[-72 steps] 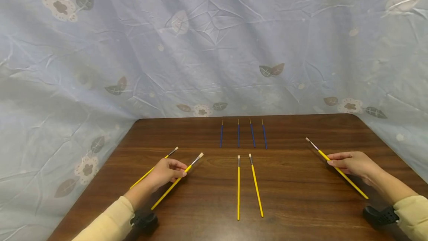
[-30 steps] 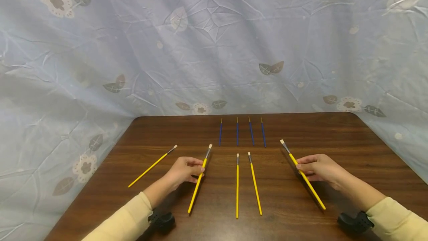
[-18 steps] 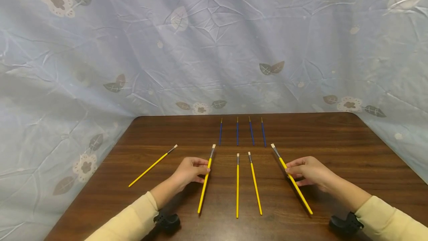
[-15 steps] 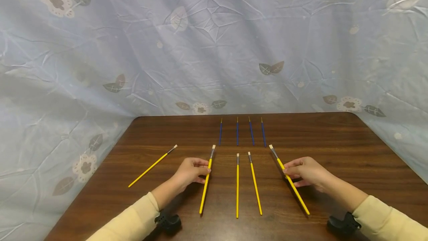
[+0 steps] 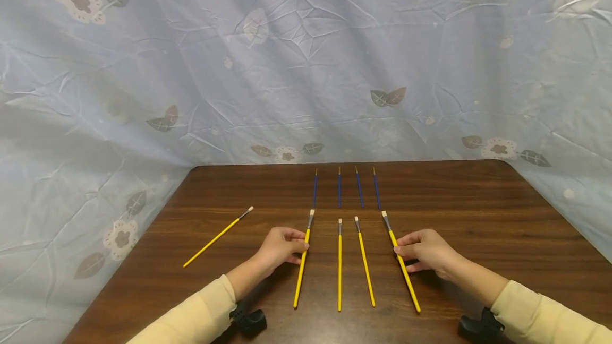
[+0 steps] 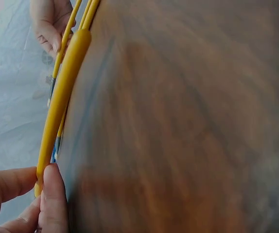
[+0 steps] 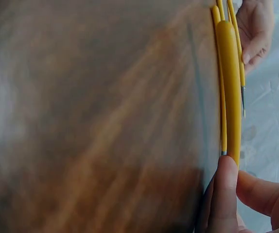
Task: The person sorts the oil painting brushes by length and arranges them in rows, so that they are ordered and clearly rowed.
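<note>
My left hand (image 5: 283,248) pinches a yellow paintbrush (image 5: 300,280) near the middle of its handle, pale bristles pointing away. On the other side my right hand (image 5: 425,252) pinches a second yellow paintbrush (image 5: 408,283) the same way, its bristle end leaning left. Between the two lie a pair of yellow brushes, one straight (image 5: 340,275) and one slightly slanted (image 5: 366,269). In the left wrist view the held brush handle (image 6: 61,97) rises from thumb and fingers. The right wrist view shows the other handle (image 7: 232,87) between thumb and fingertip.
Several thin blue paintbrushes (image 5: 339,190) lie in a row at the back of the brown wooden table (image 5: 478,200). One more yellow brush (image 5: 215,240) lies slanted at the left. A patterned cloth (image 5: 306,68) hangs behind the table.
Both hands have moved inward with their paintbrushes, the left hand to the right and the right hand to the left. The brushes have turned more upright in view. The lying brushes stayed put.
</note>
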{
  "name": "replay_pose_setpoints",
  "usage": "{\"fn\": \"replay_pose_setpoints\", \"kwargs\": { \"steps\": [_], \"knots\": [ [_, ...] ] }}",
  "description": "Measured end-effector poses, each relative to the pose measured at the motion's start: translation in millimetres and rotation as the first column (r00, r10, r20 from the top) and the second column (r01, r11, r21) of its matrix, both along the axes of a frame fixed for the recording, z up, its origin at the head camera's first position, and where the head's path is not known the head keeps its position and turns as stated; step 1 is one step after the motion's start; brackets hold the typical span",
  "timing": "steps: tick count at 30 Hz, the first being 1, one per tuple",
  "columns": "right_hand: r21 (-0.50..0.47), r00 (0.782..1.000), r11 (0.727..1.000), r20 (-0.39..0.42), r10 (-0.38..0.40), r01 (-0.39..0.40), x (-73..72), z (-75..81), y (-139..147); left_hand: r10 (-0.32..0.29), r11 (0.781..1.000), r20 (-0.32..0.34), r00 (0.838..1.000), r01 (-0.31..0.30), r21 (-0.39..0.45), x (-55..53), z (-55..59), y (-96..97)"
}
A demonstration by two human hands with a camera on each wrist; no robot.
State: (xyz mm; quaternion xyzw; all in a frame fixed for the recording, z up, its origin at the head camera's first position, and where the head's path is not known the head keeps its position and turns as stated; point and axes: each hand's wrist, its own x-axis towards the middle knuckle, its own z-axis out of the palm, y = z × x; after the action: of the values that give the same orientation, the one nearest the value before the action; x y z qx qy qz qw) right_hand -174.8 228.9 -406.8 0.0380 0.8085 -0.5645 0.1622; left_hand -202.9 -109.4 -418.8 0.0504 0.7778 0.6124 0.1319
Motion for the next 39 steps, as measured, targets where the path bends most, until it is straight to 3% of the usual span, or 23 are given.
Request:
{"fn": "replay_pose_setpoints", "kwargs": {
  "steps": [8,25,39],
  "knots": [
    [0.024,0.999,0.999,-0.011,-0.031,0.031,3.2,0.5,-6,0.02,0.999,-0.02,1.0,-0.02,-0.028,-1.8,-3.9,4.1],
    [0.055,0.998,0.998,-0.059,-0.004,0.008,3.7,-1.2,-12,-0.003,0.993,-0.129,0.992,-0.012,-0.118,1.1,-5.9,10.4],
    [0.09,0.994,0.996,-0.11,0.013,-0.003,7.1,-1.8,-15,-0.016,0.989,-0.152,0.988,-0.007,-0.148,2.6,-5.4,11.4]
  ]
}}
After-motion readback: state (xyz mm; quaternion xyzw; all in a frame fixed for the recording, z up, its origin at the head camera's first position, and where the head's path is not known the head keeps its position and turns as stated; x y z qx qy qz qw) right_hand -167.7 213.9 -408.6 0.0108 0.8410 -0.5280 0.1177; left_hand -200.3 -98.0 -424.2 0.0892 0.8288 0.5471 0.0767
